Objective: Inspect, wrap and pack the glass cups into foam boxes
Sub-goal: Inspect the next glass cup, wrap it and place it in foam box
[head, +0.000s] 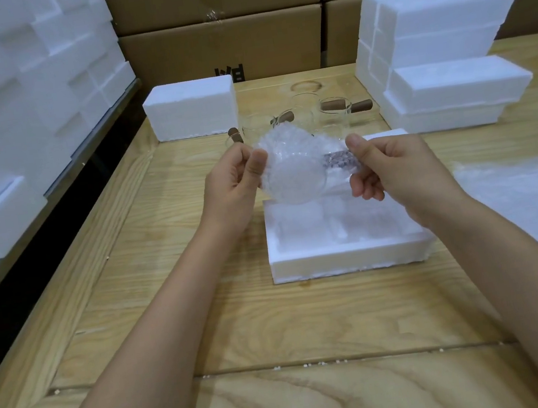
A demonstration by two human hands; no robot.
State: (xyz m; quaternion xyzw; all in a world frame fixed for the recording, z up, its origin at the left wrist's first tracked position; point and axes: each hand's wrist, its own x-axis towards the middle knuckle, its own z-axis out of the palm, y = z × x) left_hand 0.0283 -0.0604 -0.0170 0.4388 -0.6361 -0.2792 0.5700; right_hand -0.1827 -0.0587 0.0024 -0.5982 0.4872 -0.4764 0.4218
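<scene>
A glass cup wrapped in bubble wrap (290, 169) is held in the air above an open white foam box (347, 255) on the wooden table. My left hand (234, 188) pinches the wrap at the cup's left side. My right hand (390, 169) grips the wrapped wooden handle, which shows dark through the bubbles. Behind them several bare glass cups (334, 111) with brown wooden handles stand on the table.
A closed foam box (192, 110) sits at the back left. Stacked foam boxes (440, 51) stand at the back right. More foam pieces (2, 85) pile up on the left. A bubble wrap sheet (536, 200) lies at the right. Cardboard cartons (225, 47) line the back.
</scene>
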